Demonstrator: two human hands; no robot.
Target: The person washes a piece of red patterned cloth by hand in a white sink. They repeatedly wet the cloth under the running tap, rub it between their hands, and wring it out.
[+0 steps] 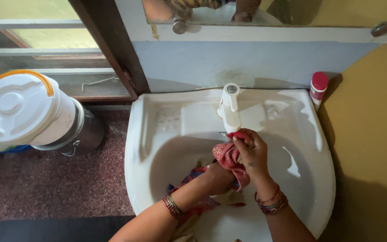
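A white wash basin (157, 134) fills the middle of the view, with a white tap (229, 107) at its back. My right hand (251, 154) grips the top of a red patterned cloth (227, 157) and holds it right under the tap's spout. My left hand (218, 179) is closed on the lower part of the same cloth, down inside the bowl. More wet red and blue fabric (193, 188) lies bunched in the bowl under my left wrist. Both wrists carry bangles.
A white lidded bucket (19, 112) stands on a metal pot (86, 130) on the speckled floor at the left. A small red-capped bottle (318, 88) sits on the basin's back right corner. A mirror edge (265, 20) and a yellow wall (372, 134) bound the back and right.
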